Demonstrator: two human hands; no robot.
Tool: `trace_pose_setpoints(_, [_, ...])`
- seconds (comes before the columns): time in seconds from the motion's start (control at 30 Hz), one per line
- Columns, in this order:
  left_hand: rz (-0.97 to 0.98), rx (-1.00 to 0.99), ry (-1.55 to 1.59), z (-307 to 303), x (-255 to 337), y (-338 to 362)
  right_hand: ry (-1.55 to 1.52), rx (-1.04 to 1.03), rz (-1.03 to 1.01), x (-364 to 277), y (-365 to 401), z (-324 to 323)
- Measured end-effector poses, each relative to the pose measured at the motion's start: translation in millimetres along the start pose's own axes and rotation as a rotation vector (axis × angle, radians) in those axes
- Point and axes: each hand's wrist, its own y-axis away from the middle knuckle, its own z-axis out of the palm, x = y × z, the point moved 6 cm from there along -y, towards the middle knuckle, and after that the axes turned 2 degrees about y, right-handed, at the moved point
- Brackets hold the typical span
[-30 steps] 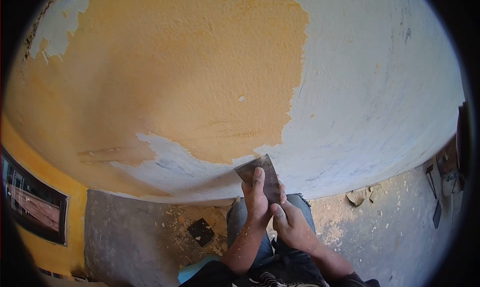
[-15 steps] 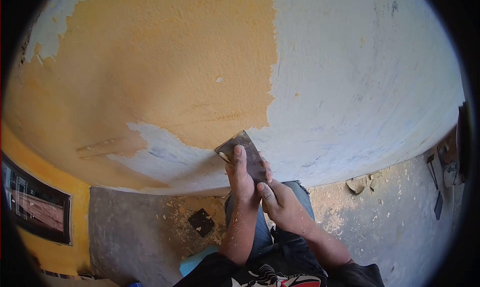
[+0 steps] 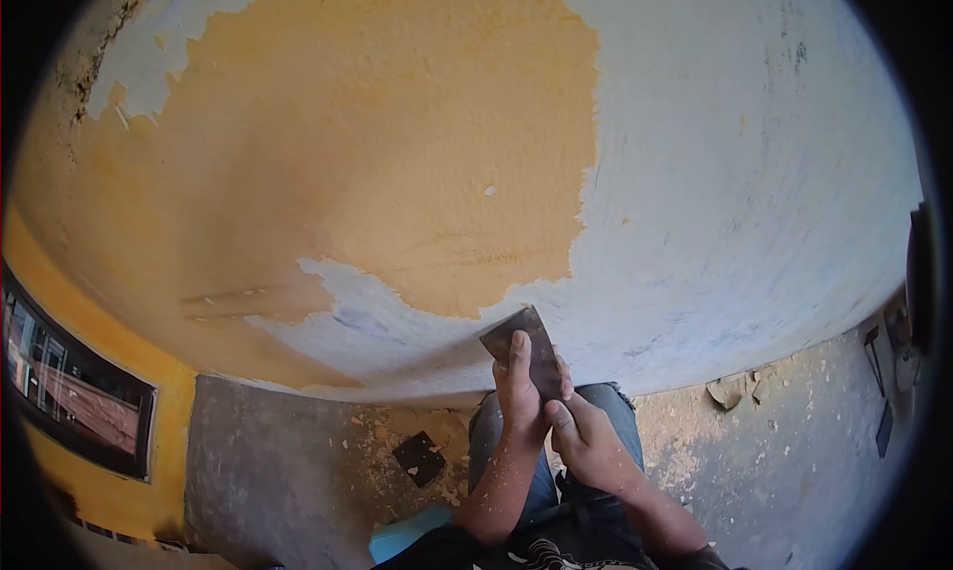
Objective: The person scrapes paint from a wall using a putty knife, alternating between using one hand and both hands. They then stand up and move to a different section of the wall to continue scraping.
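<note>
Black printed cloth of a shirt [image 3: 586, 548] and faded blue denim jeans [image 3: 621, 423] fill the lower middle of the frame. Above them, both hands grasp a dark, flat, rectangular scraper-like plate [image 3: 541, 359]: the left hand [image 3: 517, 399] lies along it, thumb on its face, while the right hand [image 3: 592, 443] is clenched round its lower end. Its top edge meets the lower middle of a curved-looking white wall [image 3: 715, 193] in view, near ragged orange paint [image 3: 397, 153]; contact is unclear. Below, a dark square piece [image 3: 419, 459] lies on the flake-strewn grey floor [image 3: 253, 461]. Farther, at lower left, stands a dark-framed window [image 3: 84, 386].
</note>
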Motion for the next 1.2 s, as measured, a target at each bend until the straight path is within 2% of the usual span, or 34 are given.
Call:
trace_pose_setpoints(0.07, [-0.019, -0.08, 0.003, 6, 9, -1, -0.012, 0.028, -0.029, 4, -1, 4])
trace_pose_setpoints(0.23, [-0.028, -0.088, -0.018, 3, 11, -2, -0.005, 0.043, -0.058, 7, -4, 7])
trace_pose_setpoints(0.3, [0.007, -0.084, -0.007, 7, 15, -3, -0.035, 0.023, -0.011, 1, -5, 6])
trace_pose_setpoints(0.37, [0.006, -0.08, -0.033, 14, 25, -5, 0.062, 0.023, -0.077, -15, -8, 3])
trace_pose_setpoints(0.43, [0.141, -0.147, -0.026, 23, 44, -9, 0.061, -0.02, -0.029, -37, -16, 0])
trace_pose_setpoints(0.57, [0.141, -0.038, 0.095, 24, 75, -12, 0.095, -0.016, -0.205, -60, -26, 9])
trace_pose_setpoints(0.63, [0.131, -0.061, 0.078, 11, 67, -11, 0.106, 0.01, -0.212, -57, -18, 16])
trace_pose_setpoints(0.7, [-0.028, -0.067, 0.031, -7, 29, -7, 0.118, 0.066, -0.232, -31, -6, 14])
trace_pose_setpoints(0.77, [0.064, -0.087, 0.006, 1, 20, -3, 0.03, 0.052, 0.0, -7, -4, 10])
trace_pose_setpoints(0.8, [0.058, -0.058, 0.034, -3, 20, -7, 0.062, 0.075, -0.078, -7, -7, 10])
trace_pose_setpoints(0.93, [0.05, -0.071, 0.133, 1, 51, -24, 0.121, 0.022, -0.135, -42, -24, 14])
trace_pose_setpoints(1.03, [0.017, -0.075, 0.057, 3, 61, -8, 0.111, 0.008, -0.205, -56, -16, 25])
trace_pose_setpoints(1.1, [-0.043, -0.073, 0.007, -7, 32, -4, -0.02, 0.044, 0.001, -19, -3, 22])
trace_pose_setpoints(1.2, [-0.016, -0.111, 0.077, -5, 33, -11, 0.046, 0.026, -0.002, -16, -13, 22])
